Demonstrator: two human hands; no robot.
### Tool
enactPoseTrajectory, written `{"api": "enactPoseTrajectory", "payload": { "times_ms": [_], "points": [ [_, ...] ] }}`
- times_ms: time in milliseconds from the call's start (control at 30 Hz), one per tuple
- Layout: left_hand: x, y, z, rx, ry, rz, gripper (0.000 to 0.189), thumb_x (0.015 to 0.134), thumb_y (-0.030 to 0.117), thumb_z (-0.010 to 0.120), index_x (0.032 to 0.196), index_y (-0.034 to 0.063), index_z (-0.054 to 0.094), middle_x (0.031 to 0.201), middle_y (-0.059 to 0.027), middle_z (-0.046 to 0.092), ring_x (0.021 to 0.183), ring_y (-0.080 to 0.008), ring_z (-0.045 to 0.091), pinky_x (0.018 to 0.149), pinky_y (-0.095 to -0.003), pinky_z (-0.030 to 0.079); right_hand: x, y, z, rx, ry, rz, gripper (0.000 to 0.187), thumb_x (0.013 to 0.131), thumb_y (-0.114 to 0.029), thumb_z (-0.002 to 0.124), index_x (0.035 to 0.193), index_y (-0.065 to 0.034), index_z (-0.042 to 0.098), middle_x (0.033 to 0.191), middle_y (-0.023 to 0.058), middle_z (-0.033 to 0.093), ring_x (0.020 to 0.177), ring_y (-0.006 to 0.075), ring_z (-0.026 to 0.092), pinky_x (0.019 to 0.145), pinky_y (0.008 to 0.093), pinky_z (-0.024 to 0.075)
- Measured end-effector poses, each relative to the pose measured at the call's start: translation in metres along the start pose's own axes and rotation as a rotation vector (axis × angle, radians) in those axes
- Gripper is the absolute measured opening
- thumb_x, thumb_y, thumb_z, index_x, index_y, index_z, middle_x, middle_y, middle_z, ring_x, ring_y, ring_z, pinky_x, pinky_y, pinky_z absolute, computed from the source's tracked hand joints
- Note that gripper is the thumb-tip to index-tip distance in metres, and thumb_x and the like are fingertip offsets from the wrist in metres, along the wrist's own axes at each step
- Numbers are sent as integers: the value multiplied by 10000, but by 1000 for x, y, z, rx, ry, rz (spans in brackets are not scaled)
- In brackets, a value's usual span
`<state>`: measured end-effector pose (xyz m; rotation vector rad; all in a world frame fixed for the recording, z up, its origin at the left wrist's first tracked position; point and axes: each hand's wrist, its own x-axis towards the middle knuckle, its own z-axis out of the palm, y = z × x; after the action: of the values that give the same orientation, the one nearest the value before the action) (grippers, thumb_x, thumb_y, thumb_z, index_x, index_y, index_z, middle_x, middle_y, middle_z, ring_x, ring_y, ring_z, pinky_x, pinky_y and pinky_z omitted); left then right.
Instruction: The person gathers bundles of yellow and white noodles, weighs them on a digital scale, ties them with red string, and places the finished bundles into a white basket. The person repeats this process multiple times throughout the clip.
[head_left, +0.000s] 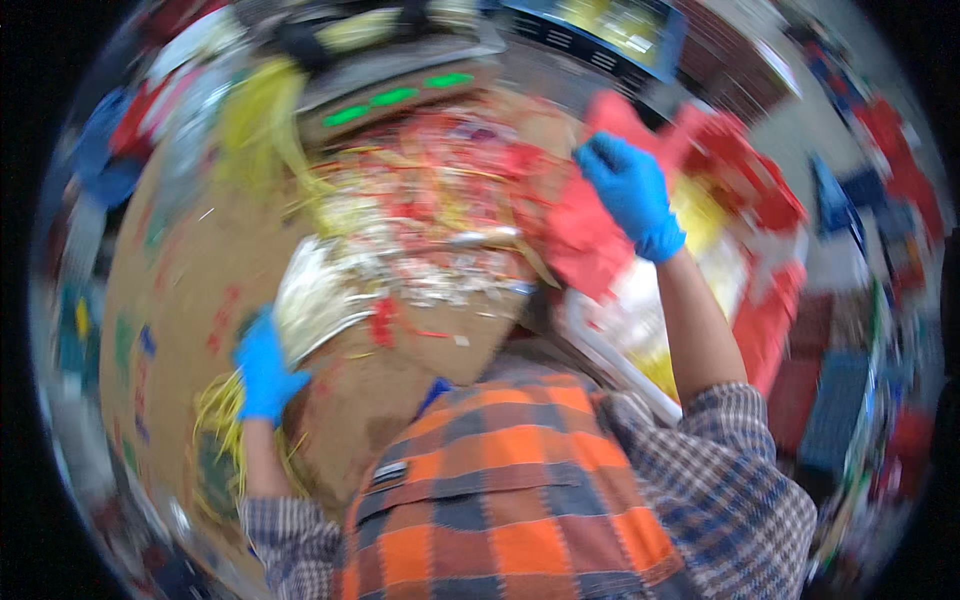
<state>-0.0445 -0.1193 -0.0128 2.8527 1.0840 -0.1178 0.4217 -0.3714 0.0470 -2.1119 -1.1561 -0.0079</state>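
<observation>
My left hand (266, 367), in a blue glove, is at the lower left of a bundle of whitish strands (311, 296) on the cardboard-covered table. Its thumb stands apart from its fingers, and the fingertips are close to the bundle's edge. Beneath that wrist lies a loose tangle of yellow strands (221, 409). My right hand (630, 195), also gloved, hangs over a red plastic liner (589, 232) at the right. Its fingers are curled, and blur hides whether anything is in them. Between the hands spreads a pile of red, white and yellow scraps (442, 202).
A white-rimmed container (600, 349), lined with red plastic, holds white and yellow material at my right. Yellow strands (262, 112) hang at the upper left. A metal-topped box (401, 90) with green marks stands behind the pile, and a blue crate (600, 34) stands farther back.
</observation>
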Motion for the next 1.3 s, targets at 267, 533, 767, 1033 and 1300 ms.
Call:
{"api": "enactPoseTrajectory", "payload": {
  "times_ms": [267,533,767,1033,1300],
  "points": [
    [29,88,-34,-276,64,208,844,728,105,739,1454,44,313,1431,-196,398,1295,-379,396,1065,-445,337,-213,153,-132,275,-108,1080,393,872,-365,626,864,25,671,754,84,660,640,153,594,610,308,487],
    [71,201,-56,-222,56,580,746,736,85,715,1411,82,396,1375,-171,451,1253,-349,428,1059,-441,334,-204,141,-23,-51,35,-13,225,884,-210,572,1023,-47,640,962,186,656,893,366,623,792,438,498],
    [62,217,-41,-213,-32,535,753,736,129,735,1415,123,409,1384,-169,432,1243,-364,418,1051,-465,323,-206,145,-18,-316,-843,499,186,845,-162,579,978,-50,645,969,203,655,901,388,635,792,467,509],
    [40,225,-39,-282,-120,373,665,768,165,711,1376,97,451,1353,-172,456,1211,-374,440,1026,-462,353,-163,182,18,-623,-390,-602,447,821,-173,583,1258,-108,521,1158,122,605,1105,320,572,986,446,414],
    [62,335,-47,-449,-131,758,599,712,162,732,1272,90,532,1215,-140,539,1120,-356,506,965,-449,402,-115,178,-3,-515,-839,-597,379,811,-149,582,1189,-130,562,896,103,614,871,287,619,725,399,489]
  ]
}}
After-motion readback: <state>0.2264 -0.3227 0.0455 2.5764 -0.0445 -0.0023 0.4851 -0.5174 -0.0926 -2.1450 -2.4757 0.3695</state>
